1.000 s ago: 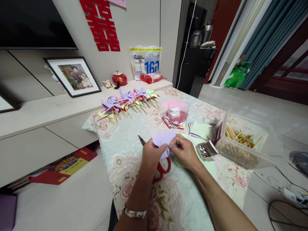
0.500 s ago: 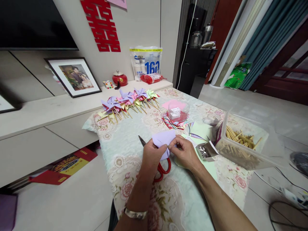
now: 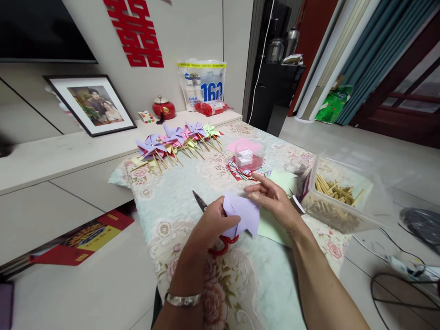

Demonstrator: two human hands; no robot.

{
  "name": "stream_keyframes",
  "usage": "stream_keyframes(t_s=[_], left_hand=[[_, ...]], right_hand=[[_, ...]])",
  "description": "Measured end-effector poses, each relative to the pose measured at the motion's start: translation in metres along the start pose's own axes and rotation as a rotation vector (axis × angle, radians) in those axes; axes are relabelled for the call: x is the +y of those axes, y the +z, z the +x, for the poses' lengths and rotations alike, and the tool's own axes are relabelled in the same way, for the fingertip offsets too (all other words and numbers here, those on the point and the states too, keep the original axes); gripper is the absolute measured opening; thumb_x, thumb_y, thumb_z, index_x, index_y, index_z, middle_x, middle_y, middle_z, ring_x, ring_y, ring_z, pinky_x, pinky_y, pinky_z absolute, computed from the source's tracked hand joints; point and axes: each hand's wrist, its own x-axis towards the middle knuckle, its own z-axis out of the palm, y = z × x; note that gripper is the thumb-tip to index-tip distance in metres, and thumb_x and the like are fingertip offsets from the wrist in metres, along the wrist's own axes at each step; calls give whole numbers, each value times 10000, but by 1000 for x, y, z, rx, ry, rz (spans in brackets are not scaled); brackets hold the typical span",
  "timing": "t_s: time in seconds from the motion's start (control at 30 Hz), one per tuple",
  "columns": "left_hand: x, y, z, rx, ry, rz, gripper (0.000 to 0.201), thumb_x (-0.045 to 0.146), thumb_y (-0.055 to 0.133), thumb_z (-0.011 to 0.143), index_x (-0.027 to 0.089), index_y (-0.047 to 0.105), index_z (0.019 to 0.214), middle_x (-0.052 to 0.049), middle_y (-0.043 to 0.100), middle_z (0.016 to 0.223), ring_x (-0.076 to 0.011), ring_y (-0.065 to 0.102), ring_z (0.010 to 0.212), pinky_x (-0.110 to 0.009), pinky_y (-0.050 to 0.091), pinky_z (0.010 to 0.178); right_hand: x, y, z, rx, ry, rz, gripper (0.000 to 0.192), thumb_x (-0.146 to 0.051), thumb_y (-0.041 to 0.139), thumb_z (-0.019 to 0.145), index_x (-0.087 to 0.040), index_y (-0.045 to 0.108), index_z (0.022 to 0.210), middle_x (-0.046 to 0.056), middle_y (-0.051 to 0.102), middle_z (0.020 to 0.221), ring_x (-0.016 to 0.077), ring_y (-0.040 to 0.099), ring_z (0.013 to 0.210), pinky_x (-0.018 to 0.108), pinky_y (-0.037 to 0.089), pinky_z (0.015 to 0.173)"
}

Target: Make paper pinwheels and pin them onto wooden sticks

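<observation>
Paper (image 3: pixel 241 213), lilac & cut, sits over your floral-cloth tabletop (image 3: pixel 192 183), low cabinet w/ framed photo (image 3: pixel 91 104) on the far side, tiled floor to the right. Your left hand (image 3: pixel 210 224) pinches its left edge, fingers clenched on it; red scissors (image 3: pixel 220 240) lie under, prob. untouched. Your right hand (image 3: pixel 275 201) rests at its right edge, fingers released, spread. Box of sticks (image 3: pixel 338 197) near; pinwheels (image 3: pixel 175 142) well apart.
</observation>
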Motion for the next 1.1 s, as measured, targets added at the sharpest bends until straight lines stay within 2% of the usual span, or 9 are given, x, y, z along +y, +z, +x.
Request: stream_keyframes(t_s=[0.13, 0.3, 0.43, 0.5, 0.57, 0.63, 0.7, 0.97, 1.1], left_hand=[[-6, -6, 2, -96, 8, 70, 423, 173, 774, 633, 159, 656, 1040, -75, 748, 876, -230, 706, 772, -316, 550, 696], [-7, -9, 3, -94, 35, 144, 424, 159, 740, 649, 157, 625, 1057, -63, 733, 892, -220, 694, 773, -292, 537, 667], [-8, -8, 3, -97, 75, 201, 393, 134, 698, 665, 162, 612, 1048, -40, 712, 862, -193, 670, 744, -268, 514, 643], [-10, -8, 4, -103, 85, 219, 383, 129, 685, 662, 162, 616, 1038, -34, 708, 851, -189, 664, 731, -265, 509, 633], [-12, -7, 5, -91, 86, 244, 380, 135, 693, 651, 164, 628, 1024, -38, 714, 853, -195, 668, 736, -263, 505, 623], [-14, -7, 5, -77, 90, 280, 369, 143, 705, 645, 167, 641, 1008, -40, 721, 856, -197, 669, 739, -255, 496, 611], [-14, -7, 5, -73, 95, 295, 363, 145, 712, 639, 170, 650, 996, -34, 723, 840, -192, 665, 725, -245, 485, 595], [-12, -8, 3, -122, 116, 335, 348, 139, 682, 669, 173, 657, 1015, -49, 729, 866, -212, 676, 770, -252, 488, 619], [-11, -6, 3, -113, 117, 331, 344, 133, 695, 658, 176, 660, 998, -39, 721, 835, -199, 665, 736, -249, 486, 607]], right_hand=[[-2, -1, -6, -182, 95, -102, 766, -303, 776, 763, -203, 463, 1455, 41, 708, 966, 181, 658, 809, 297, 495, 697], [3, -1, -6, -231, 60, -293, 760, -231, 781, 735, -232, 505, 1444, -35, 630, 766, 155, 590, 683, 256, 447, 597], [2, 2, -8, -264, 42, -403, 813, -174, 750, 735, -273, 461, 1488, -48, 602, 747, 150, 567, 656, 245, 441, 576], [0, 5, -9, -261, 27, -450, 827, -146, 733, 721, -280, 462, 1491, -25, 661, 812, 167, 597, 691, 266, 478, 618], [-2, 8, -9, -248, -8, -505, 833, -113, 728, 687, -279, 498, 1470, 28, 726, 1010, 205, 649, 815, 319, 522, 732], [-4, 10, -9, -247, -42, -548, 842, -89, 728, 654, -276, 527, 1450, 69, 690, 1261, 258, 661, 1009, 390, 514, 893], [-5, 10, -8, -261, -58, -564, 856, -76, 724, 639, -276, 531, 1449, 78, 624, 1394, 293, 628, 1149, 439, 466, 1007], [-3, 9, -9, -308, -34, -606, 868, -58, 697, 653, -245, 497, 1477, 89, 609, 1414, 292, 653, 1110, 432, 489, 990], [-3, 9, -9, -308, -39, -591, 860, -56, 693, 649, -267, 513, 1463, 79, 611, 1416, 295, 635, 1154, 448, 457, 1034]])
